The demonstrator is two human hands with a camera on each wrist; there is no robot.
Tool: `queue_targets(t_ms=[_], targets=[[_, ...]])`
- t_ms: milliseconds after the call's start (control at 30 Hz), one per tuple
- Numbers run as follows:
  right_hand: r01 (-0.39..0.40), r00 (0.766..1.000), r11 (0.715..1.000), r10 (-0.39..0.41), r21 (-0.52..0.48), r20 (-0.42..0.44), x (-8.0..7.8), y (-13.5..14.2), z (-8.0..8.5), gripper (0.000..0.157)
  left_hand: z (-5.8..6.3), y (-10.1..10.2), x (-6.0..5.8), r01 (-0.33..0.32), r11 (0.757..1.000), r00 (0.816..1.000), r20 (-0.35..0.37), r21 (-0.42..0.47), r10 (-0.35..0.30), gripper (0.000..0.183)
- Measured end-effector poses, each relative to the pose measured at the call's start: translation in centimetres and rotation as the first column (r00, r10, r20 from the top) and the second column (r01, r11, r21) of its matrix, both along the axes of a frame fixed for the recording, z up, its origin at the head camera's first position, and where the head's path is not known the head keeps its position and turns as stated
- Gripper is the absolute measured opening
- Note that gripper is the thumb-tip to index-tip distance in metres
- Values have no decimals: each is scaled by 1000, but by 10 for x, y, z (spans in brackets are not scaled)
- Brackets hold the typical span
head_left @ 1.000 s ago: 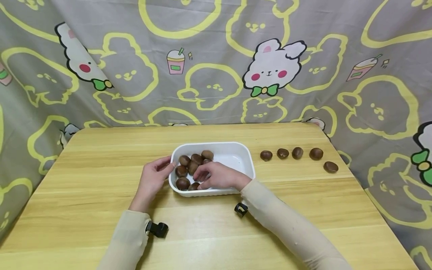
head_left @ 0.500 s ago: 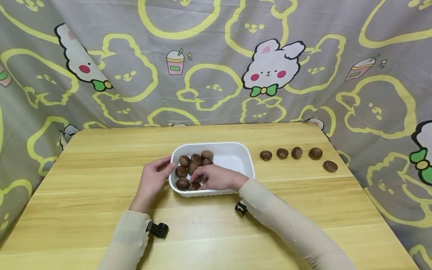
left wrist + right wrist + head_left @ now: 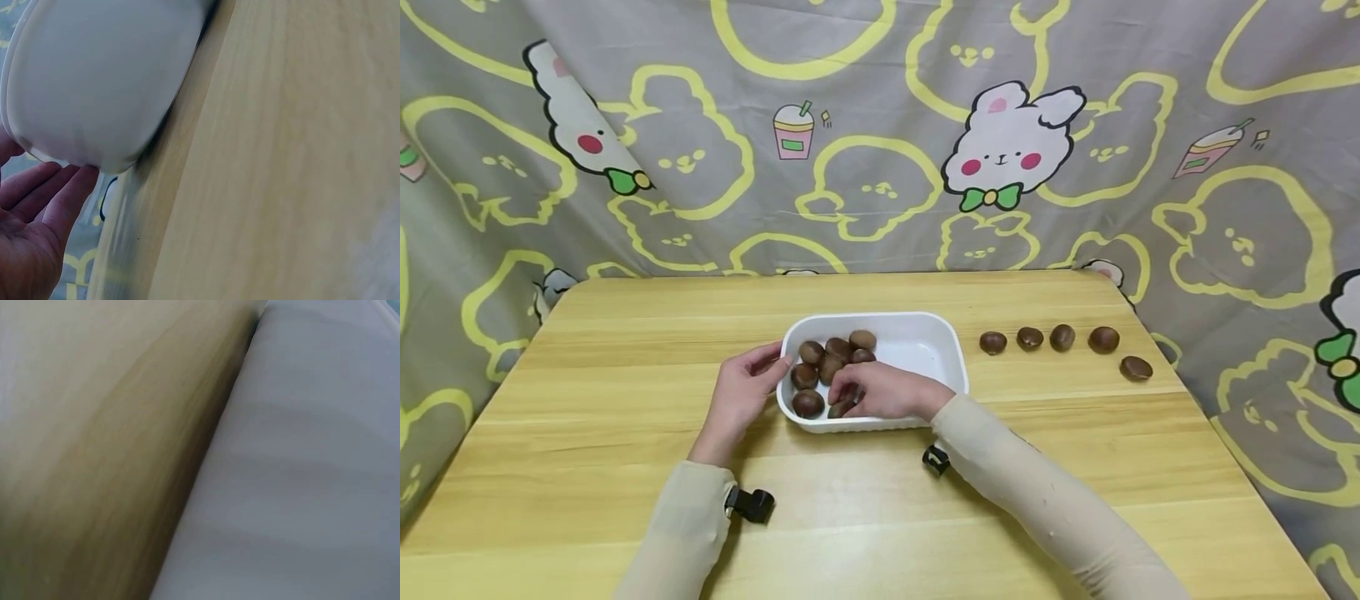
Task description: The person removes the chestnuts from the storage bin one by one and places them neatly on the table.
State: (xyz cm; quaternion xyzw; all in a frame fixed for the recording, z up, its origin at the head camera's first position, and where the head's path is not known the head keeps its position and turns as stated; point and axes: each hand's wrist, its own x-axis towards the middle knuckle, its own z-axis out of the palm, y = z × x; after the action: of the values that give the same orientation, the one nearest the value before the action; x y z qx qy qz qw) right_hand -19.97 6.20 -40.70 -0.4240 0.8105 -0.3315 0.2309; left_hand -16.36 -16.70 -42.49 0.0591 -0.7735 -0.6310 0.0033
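1. Half a second on, the front chestnut (image 3: 839,409) sits a little farther right in the white tray (image 3: 917,357), parted from the corner chestnut (image 3: 808,404) that it touched before; the tray keeps its place on the table (image 3: 587,417).
2. With that gap, the work seems centred on this one nut, now apart from its neighbours.
3. Bent over it, the right hand (image 3: 889,392) has thumb and fingers to either side and appears to pinch it; how firmly, I cannot tell.
4. At the tray's left end, the left hand (image 3: 745,392) grips the rim, thumb on top and fingers against the outside.
5. Behind the front chestnut, the other tray chestnuts (image 3: 831,368) crowd the left half; five loose chestnuts (image 3: 1062,337) lie on the table to the right of the tray.
6. Fingers and knuckles cover part of the front chestnut, and a dark patch between them could be another nut or shadow.
7. From the right wrist, only blurred table and tray wall show, no hand; from the left wrist, the tray's outside hides its contents and the frame edge cuts off the hand.
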Motion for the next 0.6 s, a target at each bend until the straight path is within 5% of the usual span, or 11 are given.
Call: queue_targets(t_ms=[267, 600], targets=[[-32, 999, 999, 33, 16, -20, 0, 2, 2, 20, -1, 0, -1, 4, 1000, 1000, -3, 4, -4, 40], [44, 999, 998, -44, 45, 12, -2, 8, 6, 15, -1, 1, -2, 6, 1000, 1000, -6, 8, -6, 40]])
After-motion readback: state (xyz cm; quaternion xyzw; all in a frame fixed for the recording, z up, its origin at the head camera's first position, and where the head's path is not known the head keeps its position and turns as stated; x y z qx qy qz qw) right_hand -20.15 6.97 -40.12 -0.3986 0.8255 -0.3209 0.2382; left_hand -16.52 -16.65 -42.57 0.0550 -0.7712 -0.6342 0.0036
